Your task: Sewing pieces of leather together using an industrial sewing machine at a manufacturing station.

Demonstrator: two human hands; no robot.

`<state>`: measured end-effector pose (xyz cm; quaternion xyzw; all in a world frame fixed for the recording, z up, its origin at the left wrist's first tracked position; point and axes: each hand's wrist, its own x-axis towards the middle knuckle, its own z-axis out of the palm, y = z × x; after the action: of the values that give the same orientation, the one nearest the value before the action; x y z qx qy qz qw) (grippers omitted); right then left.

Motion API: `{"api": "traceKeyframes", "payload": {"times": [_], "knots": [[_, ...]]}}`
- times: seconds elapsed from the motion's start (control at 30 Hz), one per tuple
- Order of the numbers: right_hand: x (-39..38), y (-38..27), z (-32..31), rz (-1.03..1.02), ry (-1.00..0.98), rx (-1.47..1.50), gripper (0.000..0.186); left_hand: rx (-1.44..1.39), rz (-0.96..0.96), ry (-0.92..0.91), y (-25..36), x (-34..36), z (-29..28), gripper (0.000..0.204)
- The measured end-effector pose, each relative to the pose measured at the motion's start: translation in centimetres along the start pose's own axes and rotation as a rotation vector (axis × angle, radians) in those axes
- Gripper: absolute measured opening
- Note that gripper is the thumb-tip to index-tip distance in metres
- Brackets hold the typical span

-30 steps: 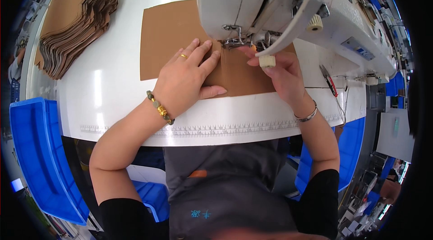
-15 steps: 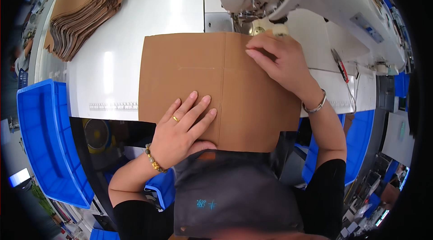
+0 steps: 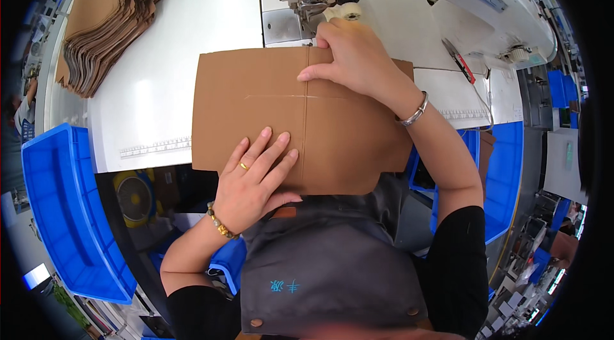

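A flat brown leather-like panel [image 3: 249,113], with a raised seam running from near to far and a thin pale line across it, lies in front of the sewing machine's needle area [image 3: 311,8]. My left hand [image 3: 256,177] is open, its fingers spread flat on the panel's near left part, with the thumb by the near edge. At the far edge, by the top of the seam, is my right hand [image 3: 358,58]. Its thumb touches the panel and its bent index finger is apart from the thumb, with nothing visible between them. The other right fingers are partly hidden.
Stacked brown pieces [image 3: 109,26] stand at the far left of the white table [image 3: 153,97]. Red-handled snips [image 3: 459,62] lie at the right. Blue bins flank the table, one at the left [image 3: 70,212] and one at the right [image 3: 505,180].
My right hand has moved left along the far edge to the seam, its thumb and index finger now wider apart. The left hand still rests on the panel. The whole view has shifted slightly.
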<state>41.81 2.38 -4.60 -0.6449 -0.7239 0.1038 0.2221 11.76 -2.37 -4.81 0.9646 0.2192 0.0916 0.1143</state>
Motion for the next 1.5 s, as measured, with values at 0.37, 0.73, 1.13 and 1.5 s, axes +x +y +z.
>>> {"api": "traceKeyframes", "payload": {"times": [0.37, 0.73, 1.13, 1.5], "knots": [[-10.3, -2.0, -7.9, 0.044, 0.029, -0.085, 0.029, -0.075, 0.075, 0.231, -2.3, -0.3, 1.4, 0.064], [-38.4, -1.7, -24.4, 0.634, 0.728, -1.016, 0.013, 0.152, 0.012, 0.421, -5.9, 0.8, 3.4, 0.044], [-47.2, 10.8, -18.4, 1.102, 0.677, -0.49, 0.039, 0.245, 0.03, 0.444, -5.7, 0.5, 4.1, 0.046], [-54.2, 21.7, -9.6, 1.501, 0.449, -0.603, 0.032, 0.232, 0.027, 0.458, -6.0, 1.1, 4.1, 0.046]]}}
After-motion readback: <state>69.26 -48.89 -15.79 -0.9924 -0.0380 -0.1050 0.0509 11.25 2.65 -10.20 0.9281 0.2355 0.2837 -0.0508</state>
